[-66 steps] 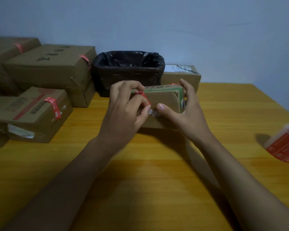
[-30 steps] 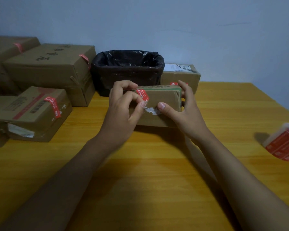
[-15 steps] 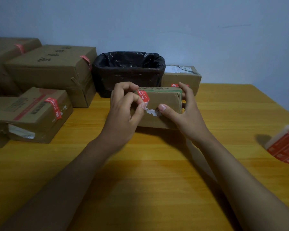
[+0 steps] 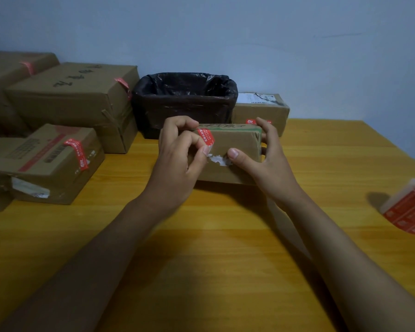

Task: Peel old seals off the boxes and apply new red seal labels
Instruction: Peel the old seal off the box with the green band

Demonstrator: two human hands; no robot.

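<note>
The small box [image 4: 235,149] stands in the middle of the wooden table [image 4: 201,236], held by both hands. The left hand [image 4: 177,159] pinches the red seal [image 4: 207,137] at the box's top edge, just above a torn white patch [image 4: 218,160]. The right hand [image 4: 264,161] grips the box, thumb on its front. Behind sit a black-lined bin [image 4: 185,101] and more boxes [image 4: 77,101]. A roll of red labels [image 4: 410,212] lies far right.

Crowding the far side of the grip: black-lined bin [image 4: 185,101], carton [image 4: 261,109]. Blocking left: stacked cartons [image 4: 65,130]. Leaving open table [image 4: 225,248] nearside; label roll [image 4: 410,212] sitting far right.
</note>
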